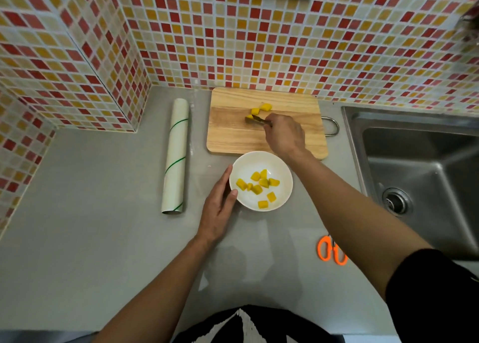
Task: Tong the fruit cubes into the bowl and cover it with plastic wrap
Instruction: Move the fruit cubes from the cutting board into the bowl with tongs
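Note:
A white bowl [280,169] on the grey counter holds several yellow fruit cubes [260,184]. My left hand [219,205] rests flat against the bowl's left rim, with the thumb on its edge. Behind the bowl lies a wooden cutting board [233,130] with a few yellow cubes [261,108] near its far middle. My right hand [283,132] is over the board and grips small metal tongs [255,119], whose tips sit at a cube on the board. A roll of plastic wrap [176,156] lies lengthwise to the left of the board and bowl.
A steel sink [420,166] with a drain takes up the right side. Orange-handled scissors [330,250] lie on the counter near the front right, partly behind my right forearm. Tiled walls close off the back and the left corner.

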